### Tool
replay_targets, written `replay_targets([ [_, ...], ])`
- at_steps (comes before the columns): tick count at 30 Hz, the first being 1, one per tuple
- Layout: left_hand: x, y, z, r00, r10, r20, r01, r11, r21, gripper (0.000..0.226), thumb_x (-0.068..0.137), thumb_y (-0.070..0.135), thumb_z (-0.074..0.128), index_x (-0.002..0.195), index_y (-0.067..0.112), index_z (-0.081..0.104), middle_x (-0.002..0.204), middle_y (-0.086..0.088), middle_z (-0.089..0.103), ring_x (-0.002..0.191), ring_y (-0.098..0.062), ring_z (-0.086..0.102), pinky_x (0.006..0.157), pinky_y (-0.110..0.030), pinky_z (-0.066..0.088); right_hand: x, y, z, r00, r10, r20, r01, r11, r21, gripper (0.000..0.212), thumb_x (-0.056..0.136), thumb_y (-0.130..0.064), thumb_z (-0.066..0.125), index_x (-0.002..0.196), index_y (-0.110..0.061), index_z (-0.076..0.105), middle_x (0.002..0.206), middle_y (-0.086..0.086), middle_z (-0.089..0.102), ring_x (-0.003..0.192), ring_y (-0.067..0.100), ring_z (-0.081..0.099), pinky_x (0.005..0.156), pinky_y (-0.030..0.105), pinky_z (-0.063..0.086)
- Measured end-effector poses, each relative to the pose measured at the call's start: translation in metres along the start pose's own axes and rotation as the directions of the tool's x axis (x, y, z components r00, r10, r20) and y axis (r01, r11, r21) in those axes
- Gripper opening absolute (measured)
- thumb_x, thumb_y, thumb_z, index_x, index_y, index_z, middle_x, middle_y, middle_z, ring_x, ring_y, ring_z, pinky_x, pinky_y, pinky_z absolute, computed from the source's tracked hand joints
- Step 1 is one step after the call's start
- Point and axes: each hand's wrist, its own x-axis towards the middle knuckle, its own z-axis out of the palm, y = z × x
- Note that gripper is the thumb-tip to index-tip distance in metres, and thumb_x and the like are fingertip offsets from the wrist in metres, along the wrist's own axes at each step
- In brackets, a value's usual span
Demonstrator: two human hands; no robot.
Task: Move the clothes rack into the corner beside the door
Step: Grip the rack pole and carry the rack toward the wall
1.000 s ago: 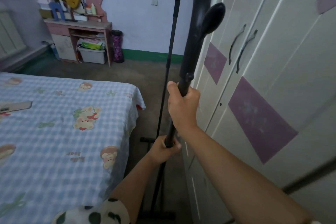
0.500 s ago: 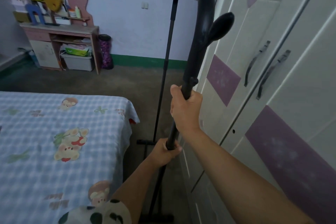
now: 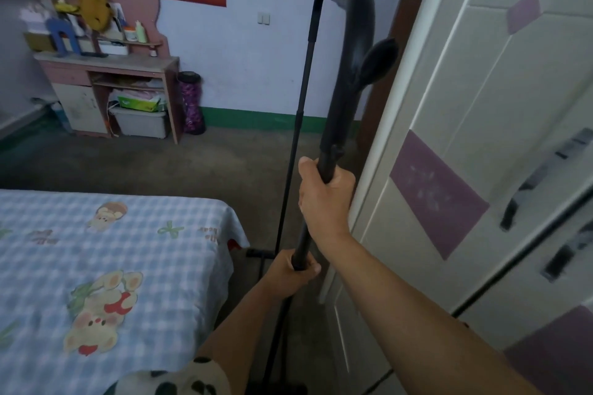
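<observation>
Clothes rack, black metal, tall with two uprights and a top rail (image 3: 353,80), is being carried between the bed and the wardrobe; it is in both hands, not yet at the corner. Step in hand, as a judgement: transport, mid-way. The brown wooden door frame (image 3: 407,51) shows beyond the right hand, past the wardrobe edge, so the corner beside it looks to be ahead and to the right. Next move likely calls for walking the rack forward, keeping the near upright clear of the wardrobe, then setting the base down by that frame.

Counts, large to small: one white wardrobe with purple panels (image 3: 481,144), just right of the right hand; one bed with blue checked cartoon sheet (image 3: 106,266), left of the left hand; one pink wooden desk (image 3: 106,74), far ahead-left; one rack, two uprights, the thin far one (image 3: 296,125) just left of the right hand.

Right hand (image 3: 325,199) is wrapped fully closed round the near upright, high grip. Left hand (image 3: 293,272) is closed round the same upright, directly below. Base bars are on or near the floor; contact cannot be told.
</observation>
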Motion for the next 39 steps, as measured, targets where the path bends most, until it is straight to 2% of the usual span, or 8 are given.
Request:
replay_targets([
  [6,0.086,-0.006,-0.022,1.000,0.028,0.003,-0.028,1.000,0.007,0.016,0.086,0.003,0.063,0.070,0.001,0.060,0.065,-0.009,0.056,0.067,-0.022,0.056,0.059,-0.016,0.048,0.081,0.032,0.005,0.999,-0.005,0.032,0.005,1.000,0.019,0.042,0.089,-0.010,0.059,0.052,-0.020,0.042,0.044,-0.003,0.038,0.038,0.014,0.036,0.039,0.024,0.033],
  [13,0.181,-0.018,-0.048,1.000,0.024,0.014,-0.025,0.999,0.037,0.031,0.084,0.003,0.064,0.057,0.016,0.058,0.058,0.007,0.060,0.060,-0.007,0.060,0.062,-0.016,0.049,0.166,0.066,0.013,0.999,-0.011,0.034,0.010,1.000,0.024,0.040,0.089,-0.008,0.058,0.054,-0.018,0.043,0.045,-0.001,0.038,0.038,0.014,0.036,0.039,0.024,0.034],
  [17,0.233,-0.025,-0.066,0.999,0.047,-0.016,-0.046,0.999,0.006,0.019,0.080,0.012,0.067,0.070,-0.003,0.064,0.072,-0.013,0.062,0.074,-0.023,0.061,0.069,-0.029,0.050,0.213,0.084,0.023,1.000,-0.024,0.019,0.024,1.000,0.005,0.037,0.090,-0.007,0.058,0.056,-0.013,0.043,0.047,0.003,0.038,0.039,0.014,0.037,0.039,0.024,0.034],
  [21,0.298,-0.034,-0.088,0.997,0.078,-0.017,-0.078,0.997,-0.014,0.022,0.070,0.027,0.068,0.061,0.009,0.061,0.068,-0.011,0.058,0.070,-0.021,0.056,0.062,-0.020,0.047,0.271,0.106,0.035,0.999,-0.037,-0.033,0.037,0.999,-0.023,0.030,0.090,-0.007,0.057,0.062,-0.006,0.047,0.052,0.011,0.036,0.042,0.021,0.035,0.041,0.028,0.032],
  [25,0.355,-0.043,-0.109,0.995,0.102,0.006,-0.101,0.993,-0.056,0.033,0.066,0.034,0.069,0.071,0.002,0.064,0.076,-0.016,0.060,0.078,-0.023,0.057,0.071,-0.037,0.047,0.320,0.127,0.048,0.997,-0.026,-0.075,0.024,0.999,-0.029,0.029,0.090,-0.007,0.058,0.063,-0.006,0.048,0.053,0.012,0.036,0.041,0.021,0.035,0.041,0.027,0.032],
  [29,0.417,-0.048,-0.138,0.993,0.096,0.063,-0.093,0.995,-0.047,0.047,0.068,0.036,0.071,0.072,-0.011,0.063,0.076,-0.017,0.061,0.078,-0.027,0.059,0.074,-0.043,0.049,0.377,0.150,0.065,0.994,-0.027,-0.103,0.024,0.999,-0.029,0.037,0.090,-0.006,0.057,0.057,-0.010,0.042,0.048,0.005,0.036,0.037,0.012,0.036,0.038,0.023,0.033],
  [34,0.481,-0.053,-0.160,0.991,0.099,0.091,-0.094,0.994,-0.062,0.040,0.067,0.032,0.073,0.076,-0.006,0.066,0.082,-0.022,0.062,0.085,-0.034,0.061,0.084,-0.061,0.050,0.435,0.172,0.078,0.990,-0.043,-0.132,0.037,0.998,-0.044,0.031,0.090,-0.005,0.057,0.061,-0.005,0.047,0.052,0.011,0.035,0.041,0.020,0.034,0.041,0.027,0.031],
  [39,0.546,-0.056,-0.174,0.986,0.114,0.119,-0.107,0.992,-0.068,0.036,0.069,0.032,0.073,0.075,-0.003,0.067,0.080,-0.019,0.063,0.082,-0.030,0.060,0.079,-0.059,0.051,0.495,0.193,0.081,0.984,-0.059,-0.166,0.051,0.997,-0.052,0.034,0.090,-0.003,0.056,0.058,-0.007,0.045,0.052,0.011,0.033,0.042,0.019,0.031,0.042,0.027,0.028],
])
